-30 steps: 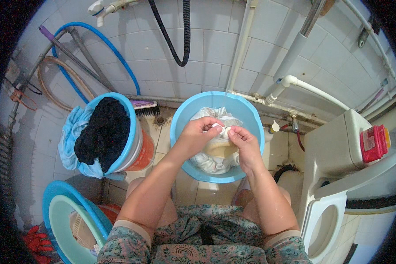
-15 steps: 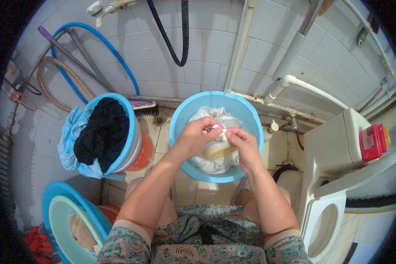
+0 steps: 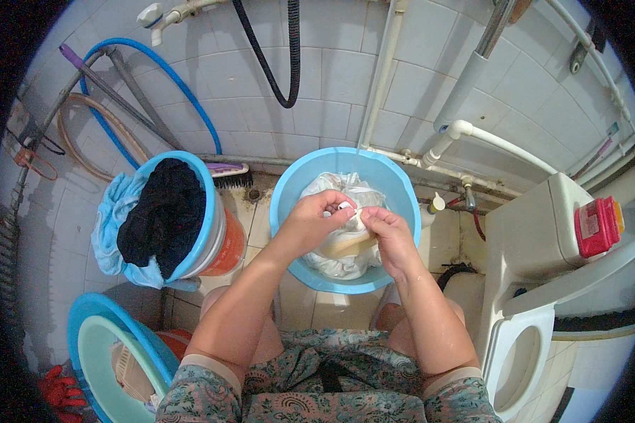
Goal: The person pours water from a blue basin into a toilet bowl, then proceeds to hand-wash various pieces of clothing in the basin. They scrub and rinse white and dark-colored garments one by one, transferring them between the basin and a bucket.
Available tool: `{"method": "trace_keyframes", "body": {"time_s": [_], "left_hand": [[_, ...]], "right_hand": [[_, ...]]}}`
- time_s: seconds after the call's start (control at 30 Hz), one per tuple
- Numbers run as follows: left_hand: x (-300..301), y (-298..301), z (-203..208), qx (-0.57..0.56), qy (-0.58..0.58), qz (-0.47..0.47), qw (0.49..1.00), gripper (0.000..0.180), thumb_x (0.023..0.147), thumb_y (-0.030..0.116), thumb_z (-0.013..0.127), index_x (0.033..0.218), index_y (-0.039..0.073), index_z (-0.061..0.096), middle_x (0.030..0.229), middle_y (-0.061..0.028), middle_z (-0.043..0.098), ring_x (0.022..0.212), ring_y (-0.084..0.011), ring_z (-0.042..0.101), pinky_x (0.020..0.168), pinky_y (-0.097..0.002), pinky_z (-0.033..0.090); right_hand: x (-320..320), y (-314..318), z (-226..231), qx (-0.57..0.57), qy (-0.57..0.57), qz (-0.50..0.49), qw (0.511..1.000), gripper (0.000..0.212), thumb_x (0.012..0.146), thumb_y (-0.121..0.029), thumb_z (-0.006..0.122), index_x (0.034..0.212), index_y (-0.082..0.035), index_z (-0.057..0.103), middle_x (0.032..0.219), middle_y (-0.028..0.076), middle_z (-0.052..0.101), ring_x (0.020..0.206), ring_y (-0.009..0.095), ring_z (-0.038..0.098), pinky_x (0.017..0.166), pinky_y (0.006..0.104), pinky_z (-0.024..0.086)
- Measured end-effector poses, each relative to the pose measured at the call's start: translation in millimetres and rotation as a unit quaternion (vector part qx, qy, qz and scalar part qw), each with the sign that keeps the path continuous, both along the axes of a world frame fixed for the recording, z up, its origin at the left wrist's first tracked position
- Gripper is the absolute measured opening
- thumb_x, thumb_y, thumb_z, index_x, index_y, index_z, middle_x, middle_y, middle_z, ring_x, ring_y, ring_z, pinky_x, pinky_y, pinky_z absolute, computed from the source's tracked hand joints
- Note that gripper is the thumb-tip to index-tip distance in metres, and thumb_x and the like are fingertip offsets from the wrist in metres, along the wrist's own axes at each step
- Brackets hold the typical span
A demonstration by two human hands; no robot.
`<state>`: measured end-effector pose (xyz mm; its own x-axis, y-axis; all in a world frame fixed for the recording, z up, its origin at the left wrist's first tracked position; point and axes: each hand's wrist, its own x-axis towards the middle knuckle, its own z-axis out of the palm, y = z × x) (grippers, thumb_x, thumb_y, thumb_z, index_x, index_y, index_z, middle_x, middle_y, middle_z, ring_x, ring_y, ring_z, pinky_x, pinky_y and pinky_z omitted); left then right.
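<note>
Over the light blue basin (image 3: 403, 185) my two hands meet, fingertips almost touching. My left hand (image 3: 312, 224) is closed in a pinch around a small white piece (image 3: 345, 205), and whether it belongs to the cloth below I cannot tell. Thumb and fingers of my right hand (image 3: 390, 236) pinch the other end of it. Beneath them a wet white cloth (image 3: 340, 268) lies bunched in the basin, with a beige patch showing between the hands. The middle of the cloth is partly hidden by my hands.
At left, a bucket (image 3: 227, 236) carries a blue basin with black clothing (image 3: 164, 215) and a light blue cloth (image 3: 107, 236). Nearer stand nested basins (image 3: 92, 331) and red gloves (image 3: 60, 395). A toilet (image 3: 518, 240) is close on the right; a scrubbing brush (image 3: 231, 174) lies by the wall.
Both hands stay over the basin with nearly the same pinch. Only slight finger movement and a small shift of the whole view show.
</note>
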<state>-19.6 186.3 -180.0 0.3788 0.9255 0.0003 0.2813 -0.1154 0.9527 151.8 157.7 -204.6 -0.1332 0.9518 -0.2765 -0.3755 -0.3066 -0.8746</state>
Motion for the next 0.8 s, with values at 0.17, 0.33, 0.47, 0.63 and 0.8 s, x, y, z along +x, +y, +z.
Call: {"method": "trace_keyframes", "body": {"time_s": [0.17, 0.33, 0.47, 0.63, 0.8], "left_hand": [[-0.1, 0.5, -3.5, 0.012, -0.01, -0.007, 1.0, 0.02, 0.082, 0.017, 0.059, 0.094, 0.002, 0.061, 0.081, -0.0031, 0.059, 0.074, -0.0111, 0.051, 0.07, -0.0264, 0.043], [-0.7, -1.2, 2.5, 0.013, 0.008, -0.008, 1.0, 0.019, 0.081, 0.017, 0.059, 0.094, 0.003, 0.061, 0.08, -0.003, 0.059, 0.074, -0.0109, 0.051, 0.07, -0.0263, 0.043], [-1.0, -0.7, 0.6, 0.022, 0.012, -0.013, 1.0, 0.018, 0.082, 0.017, 0.06, 0.094, 0.003, 0.061, 0.081, -0.0032, 0.06, 0.075, -0.0106, 0.052, 0.07, -0.026, 0.044], [-3.3, -1.9, 2.3, 0.013, 0.034, -0.016, 0.999, 0.016, 0.083, 0.016, 0.061, 0.093, 0.005, 0.062, 0.085, -0.0026, 0.062, 0.077, -0.0098, 0.053, 0.071, -0.0258, 0.044], [-1.3, -5.4, 1.9, 0.128, 0.085, -0.007, 0.988, 0.011, 0.081, 0.013, 0.061, 0.089, 0.005, 0.061, 0.085, -0.0078, 0.062, 0.08, -0.0176, 0.058, 0.072, -0.0282, 0.045]], "right_hand": [[2.6, 0.8, -0.5, -0.015, 0.023, 0.013, 1.0, 0.016, 0.083, -0.015, 0.06, 0.093, -0.003, 0.062, 0.086, 0.003, 0.063, 0.078, 0.011, 0.057, 0.071, 0.0238, 0.044], [4.7, 1.1, 0.9, -0.026, 0.032, 0.029, 0.999, 0.015, 0.083, -0.014, 0.059, 0.093, -0.003, 0.062, 0.085, 0.004, 0.063, 0.078, 0.011, 0.057, 0.073, 0.0242, 0.044], [5.0, 1.1, 0.8, -0.025, 0.015, 0.03, 0.999, 0.015, 0.083, -0.014, 0.059, 0.093, -0.003, 0.062, 0.085, 0.004, 0.063, 0.078, 0.011, 0.057, 0.073, 0.024, 0.044], [4.2, 0.1, 5.9, -0.033, 0.015, 0.044, 0.998, 0.016, 0.083, -0.015, 0.059, 0.092, -0.003, 0.062, 0.085, 0.004, 0.063, 0.077, 0.011, 0.057, 0.073, 0.0239, 0.044], [5.0, 1.3, 2.8, -0.035, 0.015, 0.054, 0.998, 0.016, 0.083, -0.015, 0.059, 0.092, -0.003, 0.062, 0.084, 0.004, 0.063, 0.077, 0.011, 0.057, 0.072, 0.0238, 0.044]]}}
